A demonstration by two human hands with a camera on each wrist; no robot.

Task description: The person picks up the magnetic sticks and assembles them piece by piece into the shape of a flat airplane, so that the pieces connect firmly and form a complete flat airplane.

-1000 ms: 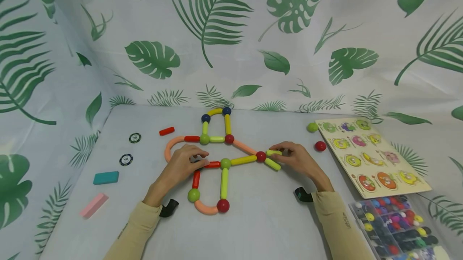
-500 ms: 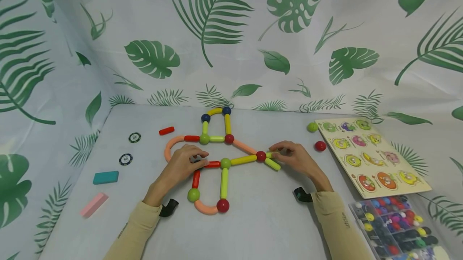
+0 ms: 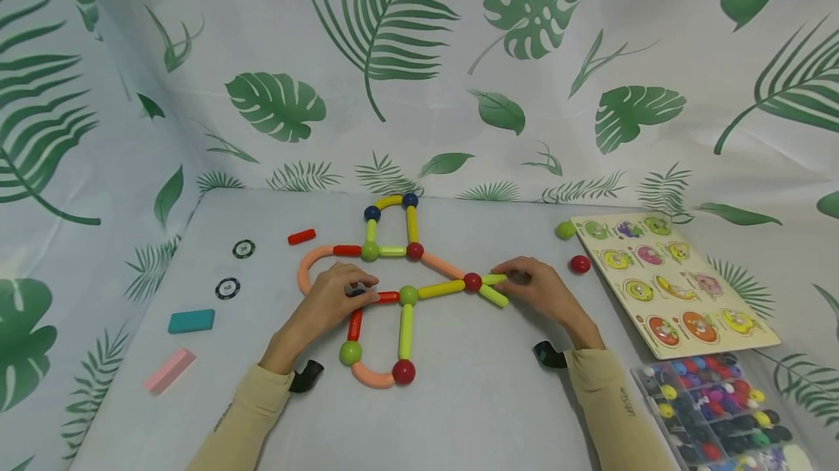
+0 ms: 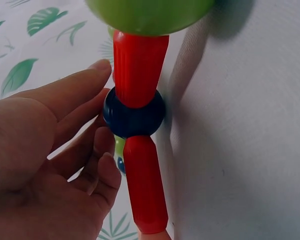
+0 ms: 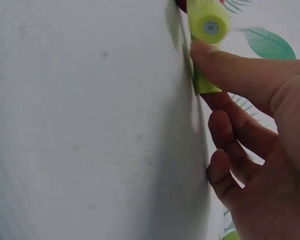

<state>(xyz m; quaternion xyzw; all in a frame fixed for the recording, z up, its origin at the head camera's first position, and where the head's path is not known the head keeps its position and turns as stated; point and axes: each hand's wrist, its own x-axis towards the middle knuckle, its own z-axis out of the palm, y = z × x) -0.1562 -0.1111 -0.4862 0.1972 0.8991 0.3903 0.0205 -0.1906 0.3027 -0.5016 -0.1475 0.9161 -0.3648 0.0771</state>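
Magnetic sticks and balls are joined into a flat figure on the table. In the head view, my left hand (image 3: pixel 331 295) rests at its left part. Its thumb touches a red stick (image 3: pixel 388 297), and its index finger lies against a dark blue ball (image 4: pixel 135 114), clear in the left wrist view. My right hand (image 3: pixel 534 289) pinches a light green stick (image 3: pixel 494 279) between thumb and index finger. That stick fans out from a red ball (image 3: pixel 473 282) beside another light green stick (image 3: pixel 494 296), whose round end faces the right wrist camera.
A loose red stick (image 3: pixel 301 236), black chips (image 3: pixel 244 249), a teal block (image 3: pixel 191 321) and a pink block (image 3: pixel 170 371) lie left. To the right are a green ball (image 3: pixel 566 230), a red ball (image 3: pixel 580 264), a picture board (image 3: pixel 714 318) and a bead box (image 3: pixel 675 427).
My right fingers have shifted slightly along the upper light green stick, and more of it shows now. The two light green sticks look nearly unmoved. My left hand stays in place.
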